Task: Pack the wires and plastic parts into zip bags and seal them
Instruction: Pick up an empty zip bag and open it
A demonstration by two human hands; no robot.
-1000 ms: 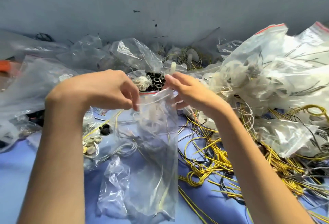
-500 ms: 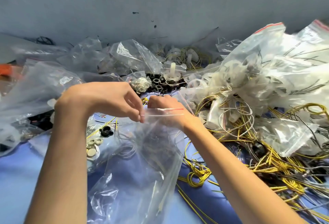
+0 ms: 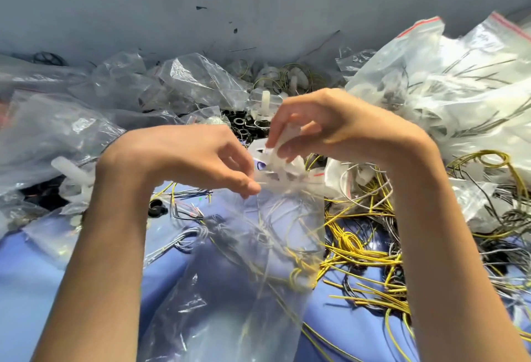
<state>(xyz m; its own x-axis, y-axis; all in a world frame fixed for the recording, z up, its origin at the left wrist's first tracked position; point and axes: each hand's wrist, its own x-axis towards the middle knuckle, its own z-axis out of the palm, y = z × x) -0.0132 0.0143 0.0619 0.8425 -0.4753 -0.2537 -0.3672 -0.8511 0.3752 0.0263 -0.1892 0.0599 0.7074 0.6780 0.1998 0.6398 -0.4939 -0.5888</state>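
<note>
A clear zip bag (image 3: 267, 249) hangs in the middle of the view over the blue table, with grey and yellow wires inside it. My left hand (image 3: 186, 157) pinches the bag's upper left edge at its mouth. Just above the mouth, my right hand (image 3: 330, 126) grips a white plastic part (image 3: 280, 157), whose lower end sits at the bag's opening. Loose yellow and grey wires (image 3: 362, 249) lie in a tangle to the right of the bag.
Filled zip bags (image 3: 448, 79) are heaped at the right. Crumpled clear bags (image 3: 63, 128) crowd the left and back. Black rings (image 3: 241, 126) and white plastic parts (image 3: 287, 79) lie behind my hands. A grey wall (image 3: 258, 2) closes the back.
My right hand came out from behind the bag's mouth and rose above it, now holding a white plastic part. My left hand kept its pinch on the bag's edge.
</note>
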